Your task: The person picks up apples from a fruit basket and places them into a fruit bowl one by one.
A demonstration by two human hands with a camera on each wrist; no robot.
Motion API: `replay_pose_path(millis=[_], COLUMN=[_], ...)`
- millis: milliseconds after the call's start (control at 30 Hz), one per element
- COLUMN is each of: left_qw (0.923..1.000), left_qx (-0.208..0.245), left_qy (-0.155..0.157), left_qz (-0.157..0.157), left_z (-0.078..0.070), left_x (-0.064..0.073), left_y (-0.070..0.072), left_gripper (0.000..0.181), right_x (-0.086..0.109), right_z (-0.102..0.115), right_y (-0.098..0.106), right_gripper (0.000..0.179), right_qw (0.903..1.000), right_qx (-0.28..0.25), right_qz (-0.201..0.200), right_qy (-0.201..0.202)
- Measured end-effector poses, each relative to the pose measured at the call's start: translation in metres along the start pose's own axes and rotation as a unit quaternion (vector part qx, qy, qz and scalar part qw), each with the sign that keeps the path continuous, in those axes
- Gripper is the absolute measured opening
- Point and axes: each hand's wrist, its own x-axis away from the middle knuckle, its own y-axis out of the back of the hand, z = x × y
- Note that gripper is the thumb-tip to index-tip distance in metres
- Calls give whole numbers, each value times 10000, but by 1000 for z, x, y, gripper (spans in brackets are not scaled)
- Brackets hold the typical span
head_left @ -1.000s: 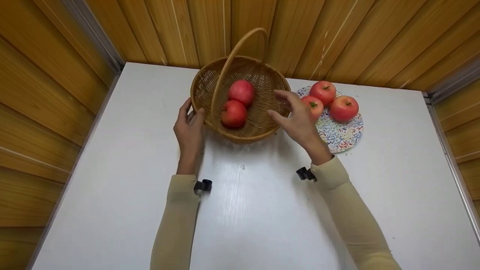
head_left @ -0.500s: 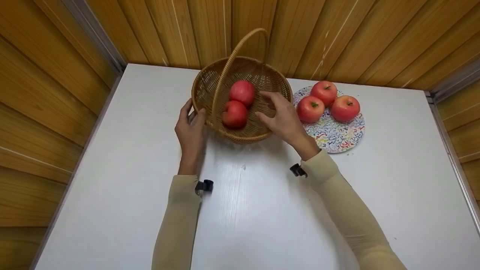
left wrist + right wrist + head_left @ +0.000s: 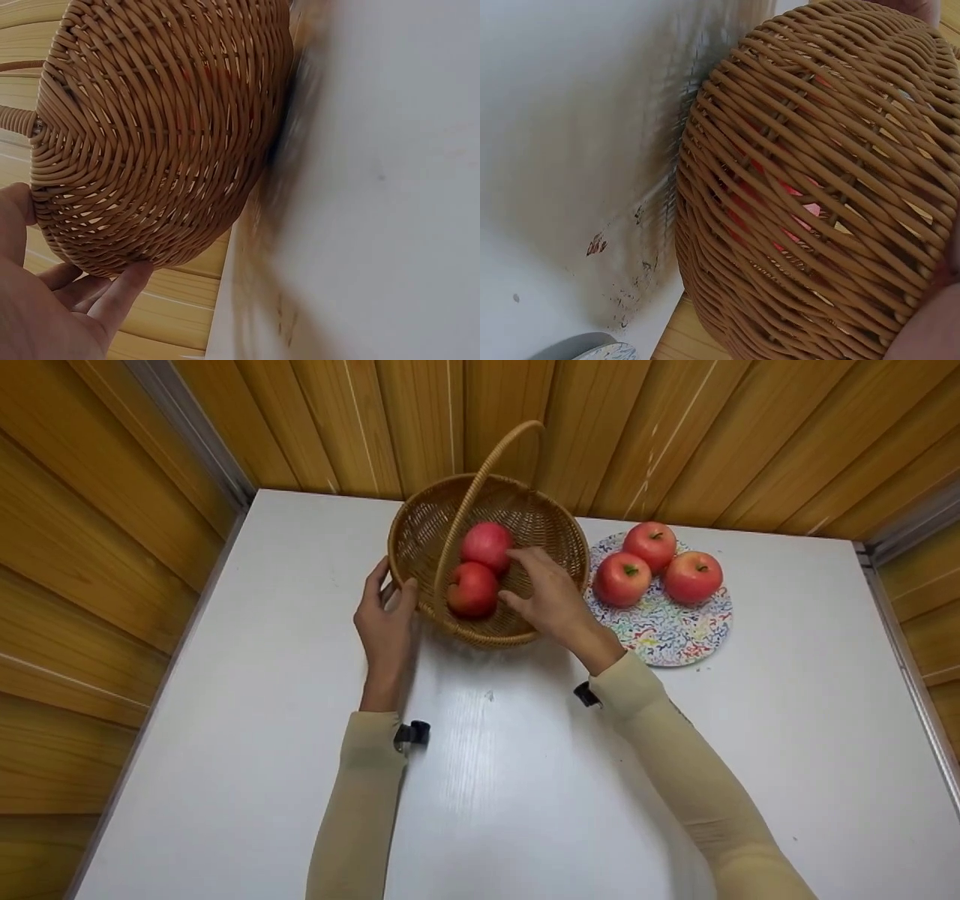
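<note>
In the head view a brown wicker basket (image 3: pixel 555 540) with a tall arched handle (image 3: pixel 480 480) stands at the table's back. Two red apples lie against each other inside it, an upper apple (image 3: pixel 487 546) and a lower apple (image 3: pixel 472 591). My left hand (image 3: pixel 386 630) holds the basket's left rim, thumb at the edge and fingers outside against the weave (image 3: pixel 165 135). Over the right rim reaches my right hand (image 3: pixel 555 600), its thumb and fingers spread beside the apples. Whether its fingertips touch them I cannot tell.
Right of the basket, a round plate (image 3: pixel 675 634) with a colourful speckled pattern bears three apples (image 3: pixel 651 547) on its back half. The white table (image 3: pixel 480 780) meets wood-panelled walls (image 3: pixel 600 435) at the back and sides.
My right hand has moved left, from above the basket's right rim to beside the two apples. My left hand keeps its hold; the basket has shifted slightly right in view.
</note>
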Motion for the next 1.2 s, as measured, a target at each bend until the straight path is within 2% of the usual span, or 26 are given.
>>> replay_pose_path(millis=[267, 433, 633, 800, 967, 1067, 1200], left_qw=[9998, 9998, 9997, 9997, 9997, 9997, 9997], left_qx=[-138, -60, -178, -103, -87, -125, -101], left_qy=[-147, -183, -158, -211, -230, -208, -219], left_qz=[-1, 23, 89, 50, -9, 1, 9], left_z=[0, 1, 0, -2, -1, 0, -1], left_x=[5, 6, 4, 3, 1, 1, 2], left_y=[-5, -6, -6, -5, -3, -2, -2], left_gripper=[49, 48, 50, 50, 51, 51, 50], right_x=[-3, -3, -3, -6, -7, -8, -8], right_z=[-4, -5, -6, -4, -5, -6, -7], right_y=[-6, -8, -8, -8, -9, -10, -10], right_gripper=[62, 62, 60, 47, 33, 37, 50], right_qw=[9960, 9910, 9836, 9868, 9955, 9972, 9962], right_qx=[185, 139, 252, 395, 495, 449, 405], right_qz=[777, 1117, 1482, 1256, 693, 579, 765], right_qy=[411, 723, 995, 940, 425, 176, 74])
